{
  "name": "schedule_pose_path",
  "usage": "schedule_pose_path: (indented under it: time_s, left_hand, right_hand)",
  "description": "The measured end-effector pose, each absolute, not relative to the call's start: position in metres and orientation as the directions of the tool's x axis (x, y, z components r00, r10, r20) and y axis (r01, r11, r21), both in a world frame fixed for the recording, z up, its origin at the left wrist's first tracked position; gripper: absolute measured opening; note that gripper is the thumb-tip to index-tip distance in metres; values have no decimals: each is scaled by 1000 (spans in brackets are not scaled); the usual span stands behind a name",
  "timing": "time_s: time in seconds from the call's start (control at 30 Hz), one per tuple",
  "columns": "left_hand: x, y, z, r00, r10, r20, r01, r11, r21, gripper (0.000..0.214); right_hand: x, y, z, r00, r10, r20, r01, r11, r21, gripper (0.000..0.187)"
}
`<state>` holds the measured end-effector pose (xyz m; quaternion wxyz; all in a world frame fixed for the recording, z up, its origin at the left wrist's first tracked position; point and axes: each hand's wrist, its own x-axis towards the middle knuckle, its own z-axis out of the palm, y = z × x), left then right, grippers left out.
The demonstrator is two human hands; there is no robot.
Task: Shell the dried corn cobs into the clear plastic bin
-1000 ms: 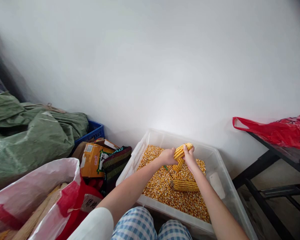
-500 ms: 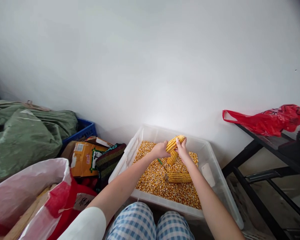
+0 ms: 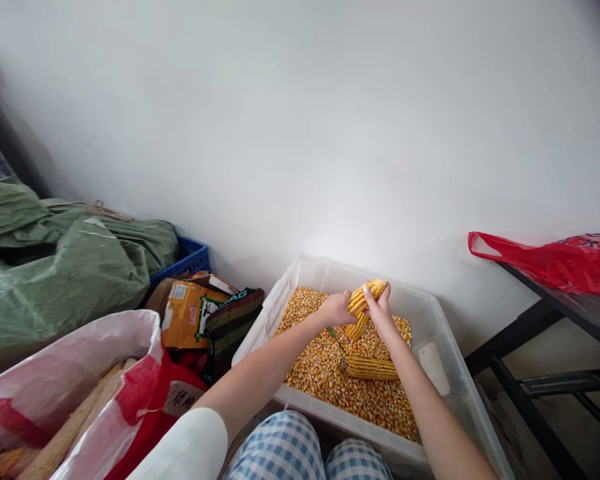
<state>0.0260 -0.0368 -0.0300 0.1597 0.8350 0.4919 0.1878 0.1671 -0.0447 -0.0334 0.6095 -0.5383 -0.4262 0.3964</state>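
Both hands grip one yellow corn cob (image 3: 366, 297), held tilted above a bed of loose corn kernels (image 3: 325, 383). My left hand (image 3: 338, 309) is closed round its lower left end. My right hand (image 3: 380, 309) wraps its upper right end, with the thumb laid across the kernels. Just under the held cob, a second corn cob (image 3: 356, 329) rests on the kernels, partly covered. Nearer to me lies a third corn cob (image 3: 373, 368) on its side. A thin thing with a green end (image 3: 332, 331) sticks out below my left hand; its kind is unclear.
A translucent plastic bin (image 3: 453, 353) holds the kernels, against a white wall. At left are a red and white sack (image 3: 145, 387), an orange box (image 3: 183, 319), a blue crate (image 3: 193, 257) and a green tarp (image 3: 100, 260). Right stands a black frame (image 3: 525, 333) under a red plastic bag (image 3: 555, 260).
The view has turned left, so the bin, sack and frame appear farther right and slightly lower. Both hands keep their hold on the same corn cob, with little change in grip.
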Motion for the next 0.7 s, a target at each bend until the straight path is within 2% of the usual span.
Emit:
schedule_pose_path:
  time_s: [0.1, 0.17, 0.43, 0.6, 0.7]
  left_hand:
    - [24, -35, -28, 451, 876, 171, 723, -471, 506, 49]
    - [23, -35, -27, 445, 877, 182, 715, -470, 519, 51]
    - [24, -42, -23, 423, 885, 196, 779, -465, 421, 47]
    - [24, -44, -22, 452, 872, 187, 816, -489, 308, 46]
    - [24, -44, -23, 478, 855, 201, 808, -518, 280, 46]
  right_hand:
    - [169, -45, -32, 352, 918, 181, 107, 153, -982, 91]
    - [169, -45, -31, 347, 915, 205, 135, 167, -977, 92]
    - [166, -44, -30, 242, 967, 75, -22, 83, -996, 94]
    - [166, -43, -32, 302, 953, 37, -101, 70, -992, 77]
    - [168, -42, -34, 336, 941, 25, -99, 62, -993, 69]
